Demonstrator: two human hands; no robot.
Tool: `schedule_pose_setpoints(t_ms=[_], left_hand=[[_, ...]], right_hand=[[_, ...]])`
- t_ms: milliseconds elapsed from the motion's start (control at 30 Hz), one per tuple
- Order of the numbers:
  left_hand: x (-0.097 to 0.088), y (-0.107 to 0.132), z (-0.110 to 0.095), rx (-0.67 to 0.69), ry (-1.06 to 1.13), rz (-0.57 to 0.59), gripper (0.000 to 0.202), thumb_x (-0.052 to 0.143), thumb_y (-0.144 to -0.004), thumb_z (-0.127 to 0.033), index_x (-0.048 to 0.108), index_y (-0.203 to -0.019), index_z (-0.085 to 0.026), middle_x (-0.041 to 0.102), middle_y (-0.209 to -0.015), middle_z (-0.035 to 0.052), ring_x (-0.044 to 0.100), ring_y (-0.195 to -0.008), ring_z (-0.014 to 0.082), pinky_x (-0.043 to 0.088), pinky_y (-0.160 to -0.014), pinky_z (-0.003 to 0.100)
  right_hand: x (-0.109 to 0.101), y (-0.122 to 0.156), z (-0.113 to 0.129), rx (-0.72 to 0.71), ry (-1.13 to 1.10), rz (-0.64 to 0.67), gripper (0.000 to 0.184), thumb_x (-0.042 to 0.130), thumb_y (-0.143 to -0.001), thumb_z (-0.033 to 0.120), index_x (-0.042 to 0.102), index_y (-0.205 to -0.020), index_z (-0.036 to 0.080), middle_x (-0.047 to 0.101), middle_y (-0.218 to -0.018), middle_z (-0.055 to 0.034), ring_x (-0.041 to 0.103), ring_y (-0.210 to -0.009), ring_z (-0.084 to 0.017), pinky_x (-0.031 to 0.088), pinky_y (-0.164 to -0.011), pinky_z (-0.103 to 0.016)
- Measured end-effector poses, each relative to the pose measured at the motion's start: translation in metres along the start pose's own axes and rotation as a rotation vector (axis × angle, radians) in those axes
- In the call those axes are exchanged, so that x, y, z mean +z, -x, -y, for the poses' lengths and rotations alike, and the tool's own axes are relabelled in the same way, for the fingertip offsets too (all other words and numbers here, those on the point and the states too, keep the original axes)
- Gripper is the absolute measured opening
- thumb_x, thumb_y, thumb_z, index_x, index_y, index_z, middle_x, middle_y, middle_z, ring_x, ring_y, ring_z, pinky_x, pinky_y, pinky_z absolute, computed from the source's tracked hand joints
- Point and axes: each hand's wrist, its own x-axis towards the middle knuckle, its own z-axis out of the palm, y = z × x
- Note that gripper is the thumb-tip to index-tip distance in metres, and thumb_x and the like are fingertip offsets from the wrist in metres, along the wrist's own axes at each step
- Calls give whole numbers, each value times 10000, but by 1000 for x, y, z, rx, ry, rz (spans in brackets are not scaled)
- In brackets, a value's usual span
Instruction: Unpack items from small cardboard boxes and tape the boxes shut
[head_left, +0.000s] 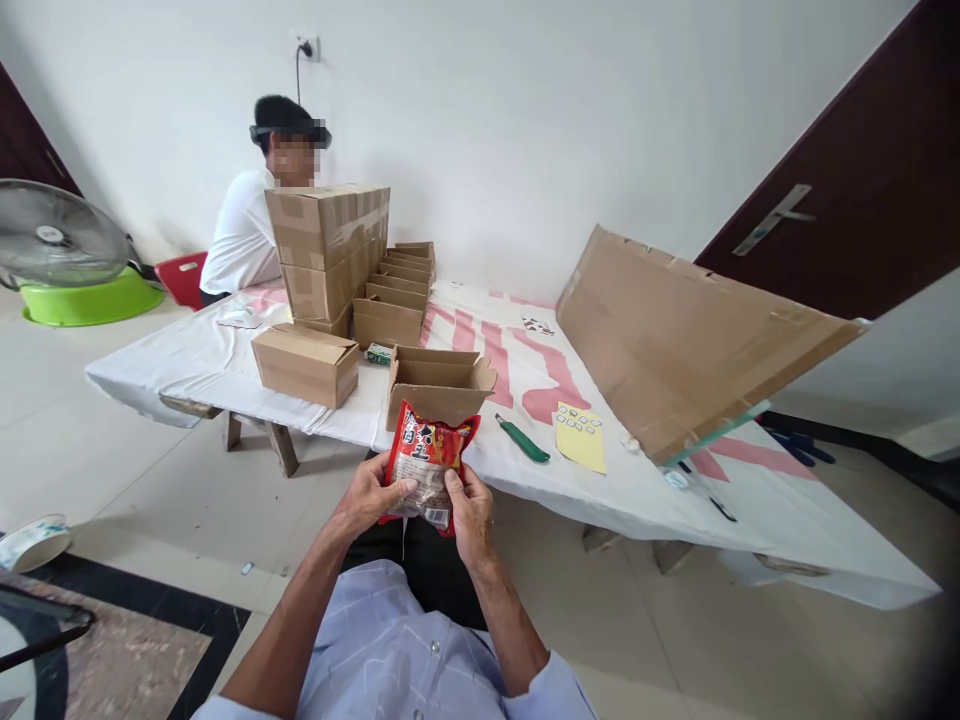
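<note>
Nearest in the head view: a pale blue shirt front [420, 640] on the seated person, both forearms reaching forward. Left hand [375, 497] grips the left side of a packet [427, 465], thumb laid over its front; right hand [472, 515] pinches the right side the same way. Neither hand is free.

Progress, as judged from the layout: partway. On the left, one closed box [304, 370] sits at the near side of the table [622, 490], with a stack of closed boxes [337, 240] beyond it. These look finished. Not yet done: an open box [439, 405] just beyond the hands, flaps up, its floor hidden, and farther off a row of open boxes [390, 320] along the stack's right side. Their contents cannot be made out. The packet is outside the open box, held in front of its near wall; whether the two touch cannot be told.

Packet: red at top and edges, bold dark-and-white lettering on the upper part, clear lower panel showing something brownish, small print at left, barcode near the bottom. It looks plump, slightly crinkled and tilted; no tear seen. Probably soft, so a firm squeeze might crush it.
</note>
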Motion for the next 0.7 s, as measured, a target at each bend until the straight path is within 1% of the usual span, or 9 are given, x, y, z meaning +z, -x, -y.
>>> schedule_pose_setpoints(t_ms=[67, 167, 300, 500, 633, 700], left_hand=[[-1, -6, 1, 35, -6, -18, 644, 1030, -699, -530, 823, -1186, -164, 862, -1100, 127, 822, -990, 319, 665, -900, 414], [0, -15, -7, 95, -33, -44, 630, 1025, -705, -519, 808, -1180, -166, 863, -1098, 111, 815, -977, 291, 660, -890, 382], [7, -21, -22, 157, -38, -29, 696, 1046, -672, -468, 764, -1246, -192, 857, -1141, 85, 804, -1005, 281, 655, -911, 375], [11, -30, -37, 229, -21, 41, 751, 1033, -700, -444, 724, -1337, -192, 823, -1267, 109, 781, -1133, 311, 631, -1001, 395], [10, -45, -52, 287, -55, 55, 714, 1015, -732, -449, 731, -1330, -181, 818, -1242, 107, 776, -1114, 306, 627, -973, 384], [10, -52, -59, 317, -66, 65, 706, 1008, -747, -435, 733, -1343, -174, 817, -1242, 109, 772, -1110, 303, 625, -968, 381]], right_hand=[[1, -2, 3, -7, -20, 25, 545, 751, -927, 678, 804, -1221, 223, 843, -1040, -66, 780, -927, -261, 664, -870, -396], [4, -8, 9, -25, -28, 63, 551, 778, -913, 677, 804, -1217, 218, 844, -1058, -76, 791, -969, -279, 671, -900, -416], [10, -20, 17, -65, -82, 29, 547, 780, -913, 664, 795, -1240, 227, 844, -1114, -75, 796, -1043, -277, 667, -975, -435], [16, -41, 27, -127, -106, 16, 535, 779, -908, 663, 805, -1208, 221, 846, -1094, -73, 795, -1016, -273, 674, -947, -421], [22, -59, 36, -167, -94, -8, 600, 789, -877, 709, 811, -1191, 199, 853, -1070, -87, 797, -988, -283, 672, -908, -415], [25, -67, 41, -202, -103, -8, 620, 790, -874, 724, 814, -1191, 192, 852, -1077, -93, 795, -1005, -286, 667, -909, -409]])
